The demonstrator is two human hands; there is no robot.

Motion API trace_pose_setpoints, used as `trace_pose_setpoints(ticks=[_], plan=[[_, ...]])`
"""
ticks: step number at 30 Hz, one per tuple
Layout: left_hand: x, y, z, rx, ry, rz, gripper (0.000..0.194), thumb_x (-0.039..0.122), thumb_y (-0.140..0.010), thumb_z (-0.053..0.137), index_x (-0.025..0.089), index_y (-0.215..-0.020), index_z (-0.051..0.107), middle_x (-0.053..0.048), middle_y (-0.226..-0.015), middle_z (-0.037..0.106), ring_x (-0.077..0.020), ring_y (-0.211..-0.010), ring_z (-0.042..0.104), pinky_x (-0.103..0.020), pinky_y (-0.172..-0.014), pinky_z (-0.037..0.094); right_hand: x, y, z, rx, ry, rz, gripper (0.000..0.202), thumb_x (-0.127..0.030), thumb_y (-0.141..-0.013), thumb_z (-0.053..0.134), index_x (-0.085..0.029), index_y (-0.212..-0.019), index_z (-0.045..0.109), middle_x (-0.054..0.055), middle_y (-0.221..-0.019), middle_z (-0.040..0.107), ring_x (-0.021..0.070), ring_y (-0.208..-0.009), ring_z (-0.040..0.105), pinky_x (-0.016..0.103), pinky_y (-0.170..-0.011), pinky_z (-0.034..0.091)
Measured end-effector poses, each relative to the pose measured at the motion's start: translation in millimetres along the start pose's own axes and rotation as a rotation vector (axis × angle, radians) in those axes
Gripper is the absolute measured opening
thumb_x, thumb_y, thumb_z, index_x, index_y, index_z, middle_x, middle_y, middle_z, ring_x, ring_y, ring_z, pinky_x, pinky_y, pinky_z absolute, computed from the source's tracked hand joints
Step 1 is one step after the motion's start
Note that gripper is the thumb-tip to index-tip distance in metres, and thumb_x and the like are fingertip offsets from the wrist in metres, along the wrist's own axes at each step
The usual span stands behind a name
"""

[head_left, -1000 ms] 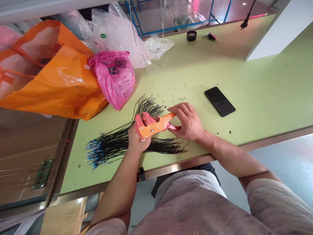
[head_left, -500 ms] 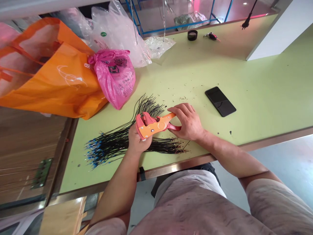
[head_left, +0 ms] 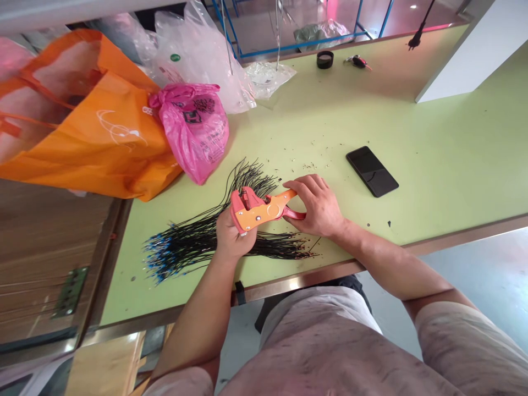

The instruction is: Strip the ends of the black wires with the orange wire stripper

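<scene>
Nudged slightly rightward, smooth orange pliers (head_left: pixel 264 212) sit in curled right hand (head_left: pixel 320 209); left hand (head_left: pixel 231 238) half-hidden, hold unclear

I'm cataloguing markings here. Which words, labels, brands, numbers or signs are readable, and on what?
No text reads with certainty.
Pink plastic bag: black print, too blurred to read.
Orange tote bag: small white mark, illegible.
Translucent plastic bag: round green mark and reddish print, illegible.
Orange-red wire stripper: no lettering I can make out.
Smartphone: dark screen, no text visible.

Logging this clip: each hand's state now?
Left hand: at the head of the orange-red tool; grip hidden, cannot tell.
Right hand: holding the tool's handles.
</scene>
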State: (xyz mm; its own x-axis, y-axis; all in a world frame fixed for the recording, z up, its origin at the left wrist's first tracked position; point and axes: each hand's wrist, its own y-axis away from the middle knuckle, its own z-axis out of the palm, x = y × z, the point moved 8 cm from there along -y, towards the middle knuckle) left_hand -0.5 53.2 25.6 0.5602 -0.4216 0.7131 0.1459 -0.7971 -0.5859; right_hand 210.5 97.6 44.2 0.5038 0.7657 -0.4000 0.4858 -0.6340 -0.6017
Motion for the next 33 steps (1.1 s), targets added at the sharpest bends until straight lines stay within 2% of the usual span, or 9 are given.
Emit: trace_pose_setpoints(ticks=[6, 13, 18, 24, 30, 33], plan=[[16, -2, -2.3, -0.002, -0.027, 0.097, 0.025, 0.045, -0.089, 0.083, 0.022, -0.081, 0.079, -0.006, -0.082, 0.084, -0.0216, -0.071, 0.080, -0.030, -0.071, 0.067, 2, 0, 3, -0.012, 0.017, 0.017, 0.049, -0.060, -0.105, 0.067, -0.020, -0.134, 0.068, 0.014, -0.116, 0.073, 0.0297, -0.105, 0.063, 0.046, -0.093, 0.054], [14, 1, -2.0, 0.015, -0.061, 0.105, 0.030, 0.051, -0.094, 0.075, 0.022, -0.088, 0.078, -0.008, -0.085, 0.082, -0.0224, -0.075, 0.079, -0.032, -0.073, 0.066, -2, 1, 1, 0.002, 0.026, -0.010, 0.048, -0.059, -0.106, 0.067, -0.018, -0.130, 0.070, 0.013, -0.113, 0.074, 0.0280, -0.100, 0.061, 0.045, -0.091, 0.054], [10, 1, -2.3, 0.000, -0.093, 0.091, 0.037, 0.058, -0.094, 0.074, 0.022, -0.084, 0.077, -0.008, -0.084, 0.082, -0.0234, -0.078, 0.081, -0.031, -0.074, 0.067, -3, 1, 0, 0.017, 0.030, -0.020, 0.047, -0.060, -0.106, 0.067, -0.018, -0.128, 0.072, 0.012, -0.111, 0.075, 0.0265, -0.096, 0.061, 0.042, -0.088, 0.054], [11, 3, -0.6, -0.042, -0.067, 0.156, 0.034, 0.055, -0.098, 0.070, 0.023, -0.091, 0.080, -0.009, -0.087, 0.085, -0.0247, -0.081, 0.083, -0.032, -0.076, 0.068, -2, 2, 1, 0.002, 0.054, -0.016, 0.051, -0.067, -0.108, 0.059, -0.019, -0.116, 0.076, 0.008, -0.094, 0.075, 0.0217, -0.082, 0.060, 0.036, -0.077, 0.049], [-2, 4, 0.3, -0.045, -0.021, 0.061, 0.047, 0.069, -0.095, 0.072, 0.023, -0.088, 0.078, -0.009, -0.084, 0.084, -0.0253, -0.081, 0.083, -0.034, -0.077, 0.069, 4, 6, 7, -0.048, 0.070, 0.010, 0.056, -0.070, -0.112, 0.051, -0.022, -0.096, 0.075, 0.000, -0.069, 0.062, 0.0156, -0.064, 0.049, 0.033, -0.066, 0.039], [-9, 5, 2.7, -0.068, 0.028, -0.012, 0.049, 0.073, -0.090, 0.075, 0.024, -0.089, 0.077, -0.010, -0.087, 0.084, -0.0272, -0.086, 0.083, -0.037, -0.081, 0.069, 3, 5, 6, -0.029, 0.064, -0.005, 0.052, -0.068, -0.112, 0.053, -0.022, -0.103, 0.074, 0.003, -0.079, 0.068, 0.0181, -0.072, 0.055, 0.034, -0.068, 0.042]])
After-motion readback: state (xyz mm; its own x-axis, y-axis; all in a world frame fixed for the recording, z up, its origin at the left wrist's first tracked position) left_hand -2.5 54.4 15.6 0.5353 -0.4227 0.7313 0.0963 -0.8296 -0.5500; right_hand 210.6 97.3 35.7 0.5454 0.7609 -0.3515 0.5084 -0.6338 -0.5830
